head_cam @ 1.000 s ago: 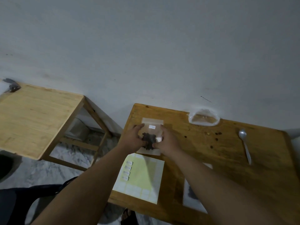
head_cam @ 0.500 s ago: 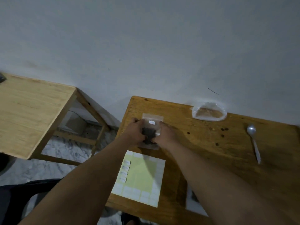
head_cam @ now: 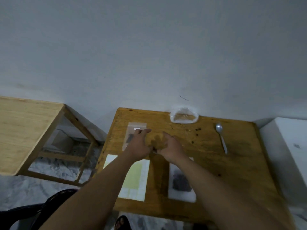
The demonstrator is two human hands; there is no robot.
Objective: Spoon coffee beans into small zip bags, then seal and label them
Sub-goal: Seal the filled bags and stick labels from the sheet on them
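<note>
This one looks finished: the labelled zip bag (head_cam: 129, 138) lies flat at the far left of the table (head_cam: 232, 163). Our left hand (head_cam: 140, 145) spreads loosely over the bag's edge, gripping nothing — our right hand (head_cam: 169, 145) beside it is relaxed and empty. Next we likely reach right for the spoon (head_cam: 221, 138) — to fill another.

I see a small clear zip bag (head_cam: 132, 138) lying flat at the far left of the counter (head_cam: 207, 163). Dark coffee beans (head_cam: 130, 138) are clumped inside it, and a white label (head_cam: 136, 129) sits near its top. A second filled bag (head_cam: 181, 180) lies flat nearer me. The metal spoon (head_cam: 222, 140) rests on the right with its bowl pointing away, and loose beans (head_cam: 197, 130) lie scattered just left of it.
</note>
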